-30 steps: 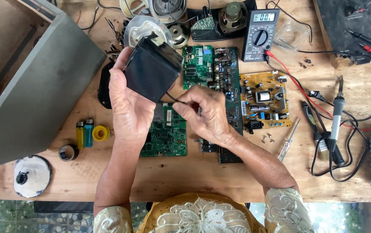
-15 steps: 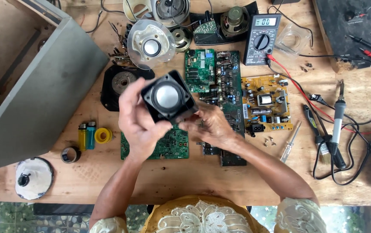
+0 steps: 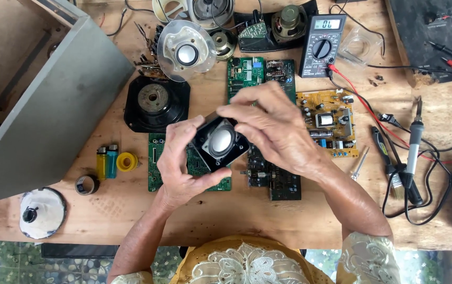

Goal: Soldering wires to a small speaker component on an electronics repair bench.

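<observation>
Both hands, left hand and right hand, grip the small square speaker above the tabletop middle; inspection looks unfinished.

Single head view; looks straight down, close above wooden workbench.

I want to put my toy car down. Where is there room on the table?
Bare wood lies along the near table edge, and between the lighters and the grey box. The middle and far side are crowded with circuit boards, speakers and wires.
</observation>
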